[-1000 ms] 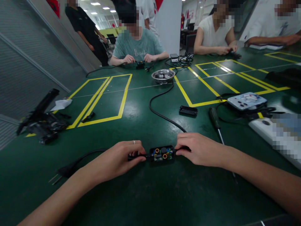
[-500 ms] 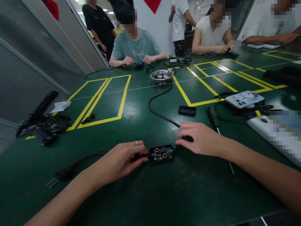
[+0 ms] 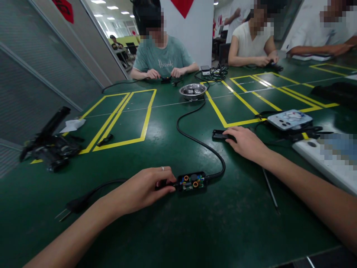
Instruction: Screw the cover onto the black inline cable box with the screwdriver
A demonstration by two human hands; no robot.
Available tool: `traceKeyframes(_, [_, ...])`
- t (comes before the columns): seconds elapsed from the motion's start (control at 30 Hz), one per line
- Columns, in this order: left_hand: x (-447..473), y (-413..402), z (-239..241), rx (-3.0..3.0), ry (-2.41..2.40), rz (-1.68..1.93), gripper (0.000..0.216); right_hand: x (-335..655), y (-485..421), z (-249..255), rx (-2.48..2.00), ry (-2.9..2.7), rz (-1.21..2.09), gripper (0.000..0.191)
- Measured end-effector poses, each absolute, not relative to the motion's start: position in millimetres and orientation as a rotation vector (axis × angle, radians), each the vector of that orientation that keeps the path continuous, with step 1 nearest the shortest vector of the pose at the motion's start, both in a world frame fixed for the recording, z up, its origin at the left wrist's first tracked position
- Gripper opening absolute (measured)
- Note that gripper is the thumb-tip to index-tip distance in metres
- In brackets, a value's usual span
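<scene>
Nearest to me, left of the open case (image 3: 202, 174), lies the plug (image 3: 78, 206), its 2 pins pointing left; its lead (image 3: 111, 182) runs to my left hand (image 3: 147, 186). The case sits flat on the table (image 3: 167, 230), just right of that hand's fingertips. I judge it light and stiff, its smooth shell apt to slide, and the bare board (image 3: 192, 182) with its 2 ring coils fragile, so I would take it by the outer walls and touch no parts. The cable (image 3: 223, 163) at its right looks springy enough to tug it round.

My left hand pinches the lead at the case's left end, thumb nearer me, fingers curled on the far side, wrist low. Right of the case lies the screwdriver (image 3: 270, 190), its upper part hidden behind my right wrist. My right hand (image 3: 244, 143) reaches beyond the case and to its right, palm down, fingers on the cover (image 3: 217, 134); whether they grip it or only touch it, I can't tell from here. The cover looks hard and light, best taken by its long edges.

Farther beyond the case stands the bowl (image 3: 192, 97) and, across the table, sits a co-worker (image 3: 164, 56), both hands at a small dark piece
</scene>
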State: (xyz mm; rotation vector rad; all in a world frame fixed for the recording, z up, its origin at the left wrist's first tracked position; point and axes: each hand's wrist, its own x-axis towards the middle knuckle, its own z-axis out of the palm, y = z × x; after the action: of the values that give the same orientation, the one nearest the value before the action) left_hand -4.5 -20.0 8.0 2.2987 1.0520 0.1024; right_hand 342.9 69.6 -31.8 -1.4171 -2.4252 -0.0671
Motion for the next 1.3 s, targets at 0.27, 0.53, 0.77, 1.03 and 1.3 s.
traceKeyframes(0.27, [-3,-20,8,2.272,1.077,0.123,0.017,341,72,-35,-1.495,-2.308,-0.051,0.031])
traceKeyframes(0.53, [-3,-20,7,2.276,1.072,0.142,0.018,342,69,-22,-1.436,-2.08,0.085,0.038])
traceKeyframes(0.77, [-2,-21,8,2.277,1.091,0.116,0.016,337,64,-11,-1.258,-1.746,0.266,0.046])
traceKeyframes(1.03, [0,-20,11,2.231,1.095,0.092,0.013,312,31,5,-0.989,-1.566,0.746,0.047])
traceKeyframes(1.3, [-2,-20,7,2.232,1.1,0.071,0.013,301,2,13,-0.773,-2.091,0.964,0.051])
